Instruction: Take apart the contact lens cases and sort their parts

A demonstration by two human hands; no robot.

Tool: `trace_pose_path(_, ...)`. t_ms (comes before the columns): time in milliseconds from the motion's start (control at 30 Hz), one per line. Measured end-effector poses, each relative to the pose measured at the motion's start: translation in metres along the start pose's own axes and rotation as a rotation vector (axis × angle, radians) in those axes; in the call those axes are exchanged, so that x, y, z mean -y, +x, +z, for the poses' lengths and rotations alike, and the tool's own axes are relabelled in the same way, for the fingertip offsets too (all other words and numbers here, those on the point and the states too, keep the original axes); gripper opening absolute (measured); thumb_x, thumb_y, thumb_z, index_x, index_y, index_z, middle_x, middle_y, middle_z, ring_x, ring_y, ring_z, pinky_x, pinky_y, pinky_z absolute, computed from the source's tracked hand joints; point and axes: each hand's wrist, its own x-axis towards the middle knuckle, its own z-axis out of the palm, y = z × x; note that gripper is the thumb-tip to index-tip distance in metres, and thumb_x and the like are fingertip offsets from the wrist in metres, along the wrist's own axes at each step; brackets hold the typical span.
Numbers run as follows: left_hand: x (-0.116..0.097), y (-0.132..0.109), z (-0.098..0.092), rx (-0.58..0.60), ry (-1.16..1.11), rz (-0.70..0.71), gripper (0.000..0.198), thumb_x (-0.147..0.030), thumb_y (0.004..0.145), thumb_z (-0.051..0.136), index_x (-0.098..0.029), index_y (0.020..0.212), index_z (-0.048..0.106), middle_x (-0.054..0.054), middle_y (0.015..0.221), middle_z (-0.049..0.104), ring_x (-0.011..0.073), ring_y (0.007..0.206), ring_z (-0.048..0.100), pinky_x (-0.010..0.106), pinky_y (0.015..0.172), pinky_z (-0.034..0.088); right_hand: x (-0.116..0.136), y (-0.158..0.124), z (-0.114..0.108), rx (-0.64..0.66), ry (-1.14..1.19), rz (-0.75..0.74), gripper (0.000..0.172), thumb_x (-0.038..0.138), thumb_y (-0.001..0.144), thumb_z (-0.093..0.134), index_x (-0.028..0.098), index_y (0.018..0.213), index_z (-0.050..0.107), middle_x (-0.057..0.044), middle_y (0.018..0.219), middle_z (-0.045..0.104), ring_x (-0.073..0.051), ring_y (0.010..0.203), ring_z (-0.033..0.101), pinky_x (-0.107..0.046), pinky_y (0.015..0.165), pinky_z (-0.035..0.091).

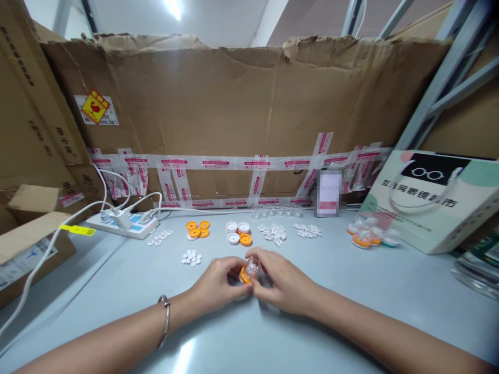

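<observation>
My left hand (220, 284) and my right hand (281, 283) meet at the middle of the grey table (117, 291). Together they pinch a small clear plastic case with an orange base (248, 270), fingers of both hands closed round it. My left wrist wears a metal bangle (165, 321). Just beyond the hands lie small parts in groups: white discs (191, 257), orange rings (197, 229), white and orange caps (239, 233) and more small white pieces (273, 231).
A white power strip (122, 223) with plugs and cables sits at the back left. Finished orange-based cases (368, 232) lie at the right beside a printed box (436, 200). A taped cardboard wall (249, 114) closes the back; cardboard boxes (27, 244) stand at left.
</observation>
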Motion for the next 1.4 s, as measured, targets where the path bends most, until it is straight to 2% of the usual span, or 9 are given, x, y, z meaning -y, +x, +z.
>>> trace_pose_path(67,-0.001,0.0,0.0,0.006,-0.001,0.003,0.026,-0.016,0.067,0.059,-0.011,0.092,0.063,0.006,0.087,0.067,0.016,0.076,0.06,0.024,0.07,0.047,-0.001,0.0,-0.001,-0.001,-0.029,-0.002,0.034,0.025,0.071,0.057,0.019,0.102,0.046,-0.006,0.087,0.06,-0.02,0.079,0.055,-0.031,0.071,0.04)
trace_pose_path(233,-0.002,0.001,0.0,0.009,0.015,0.007,0.023,-0.017,0.069,0.056,-0.012,0.091,0.064,0.005,0.084,0.066,0.0149,0.073,0.059,0.023,0.068,0.047,0.0,-0.001,-0.001,0.023,-0.066,0.02,0.012,0.03,0.082,0.048,0.02,0.087,0.05,-0.003,0.071,0.06,-0.017,0.065,0.054,-0.028,0.06,0.039)
trace_pose_path(400,-0.003,0.001,0.0,0.003,-0.016,-0.07,0.025,-0.025,0.069,0.062,-0.009,0.088,0.063,0.006,0.081,0.065,0.0153,0.072,0.058,0.024,0.068,0.047,-0.011,0.003,-0.014,-0.228,-0.005,-0.05,0.023,0.027,0.077,0.05,0.019,0.098,0.045,-0.002,0.073,0.055,-0.015,0.064,0.052,-0.027,0.06,0.041)
trace_pose_path(533,-0.004,0.0,0.0,0.006,-0.031,-0.092,0.025,-0.024,0.068,0.063,-0.01,0.088,0.063,0.007,0.085,0.066,0.0158,0.076,0.059,0.026,0.073,0.047,-0.062,0.014,-0.048,-0.503,0.023,0.2,0.025,0.038,0.076,0.053,0.02,0.091,0.043,0.0,0.07,0.053,-0.014,0.061,0.051,-0.026,0.058,0.041)
trace_pose_path(633,-0.005,-0.001,-0.001,0.016,-0.035,-0.09,0.024,-0.025,0.068,0.063,-0.011,0.088,0.063,0.007,0.085,0.065,0.0157,0.076,0.058,0.027,0.073,0.047,-0.115,0.017,-0.074,-0.614,-0.07,0.463,0.028,0.038,0.07,0.06,0.019,0.086,0.047,0.0,0.066,0.054,-0.016,0.06,0.052,-0.027,0.057,0.039)
trace_pose_path(733,-0.005,-0.001,-0.001,0.022,-0.041,-0.088,0.023,-0.025,0.069,0.062,-0.011,0.087,0.063,0.007,0.085,0.065,0.0158,0.076,0.059,0.027,0.073,0.048,-0.158,0.014,-0.086,-0.578,-0.133,0.621,0.022,0.033,0.068,0.062,0.018,0.081,0.052,-0.001,0.064,0.056,-0.017,0.06,0.054,-0.028,0.057,0.039)
trace_pose_path(867,-0.004,-0.001,-0.002,0.023,-0.048,-0.086,0.022,-0.025,0.069,0.062,-0.012,0.087,0.063,0.007,0.085,0.065,0.0158,0.076,0.059,0.027,0.073,0.048,-0.182,0.016,-0.08,-0.522,-0.141,0.652,0.019,0.029,0.064,0.065,0.017,0.076,0.056,0.002,0.054,0.053,-0.016,0.053,0.052,-0.027,0.052,0.036)
trace_pose_path(1033,-0.004,0.0,-0.002,0.016,-0.053,-0.09,0.023,-0.026,0.068,0.062,-0.012,0.086,0.063,0.007,0.085,0.065,0.016,0.076,0.059,0.027,0.073,0.047,-0.192,0.024,-0.069,-0.473,-0.139,0.664,0.021,0.027,0.064,0.065,0.015,0.081,0.058,0.004,0.049,0.05,-0.015,0.047,0.05,-0.025,0.047,0.034)
trace_pose_path(1400,-0.006,0.001,-0.002,0.023,-0.051,-0.1,0.023,-0.026,0.069,0.063,-0.012,0.088,0.063,0.006,0.084,0.066,0.0155,0.076,0.059,0.027,0.073,0.048,-0.188,0.027,-0.068,-0.54,-0.143,0.652,0.054,0.034,0.065,0.069,0.011,0.107,0.044,0.003,0.059,0.052,-0.017,0.059,0.053,-0.026,0.054,0.037)
